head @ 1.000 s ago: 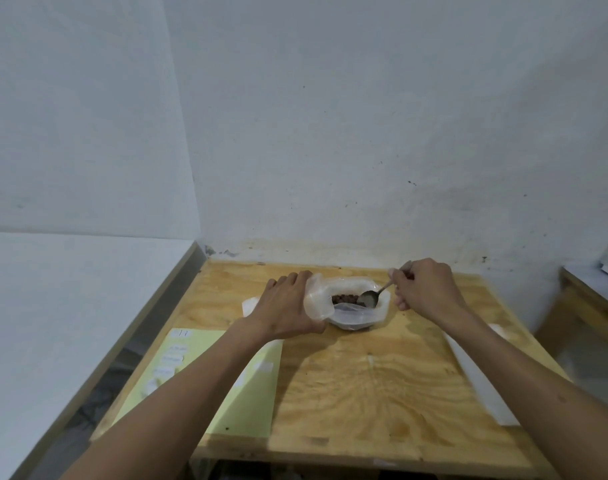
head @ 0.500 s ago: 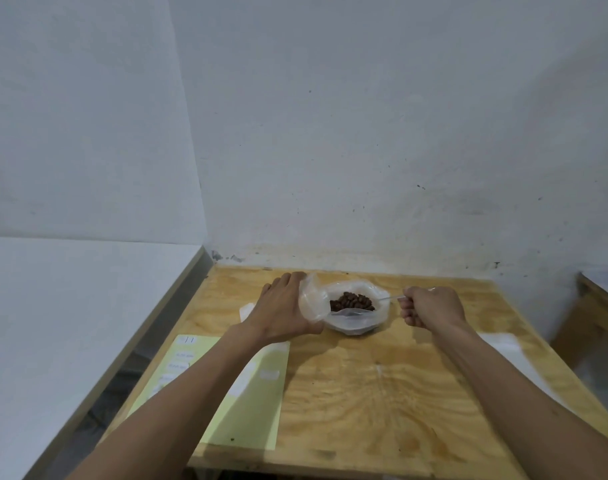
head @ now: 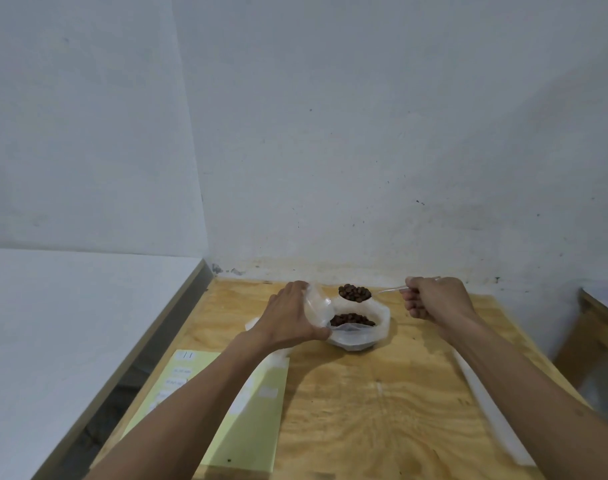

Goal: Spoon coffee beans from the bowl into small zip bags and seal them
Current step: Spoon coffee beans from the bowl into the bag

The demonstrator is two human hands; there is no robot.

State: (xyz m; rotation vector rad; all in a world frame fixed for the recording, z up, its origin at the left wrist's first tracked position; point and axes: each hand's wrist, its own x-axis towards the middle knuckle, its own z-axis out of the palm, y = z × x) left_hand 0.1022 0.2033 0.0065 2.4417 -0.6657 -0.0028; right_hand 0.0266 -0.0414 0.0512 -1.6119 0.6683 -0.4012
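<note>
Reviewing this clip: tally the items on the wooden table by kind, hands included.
Hands: 2, left hand and right hand
Spoon, loaded with beans: 1
Bowl of beans: 1
Zip bag, held open: 1
Yellow-green sheet: 1
White strip at the right: 1
Total: 7

A bare, makeshift workroom corner rather than a kitchen or shop. Plain whitewashed walls (head: 365,133) meet at about 11 o'clock, scuffed and stained yellow along the bottom edge. A raw plywood table (head: 365,410) is pushed against the wall at 12 o'clock. A white surface (head: 70,323) runs along at 9 o'clock, and another wooden table edge (head: 597,313) shows at 3 o'clock. A pale green sheet (head: 247,427) with small labels lies at 7 o'clock.
</note>
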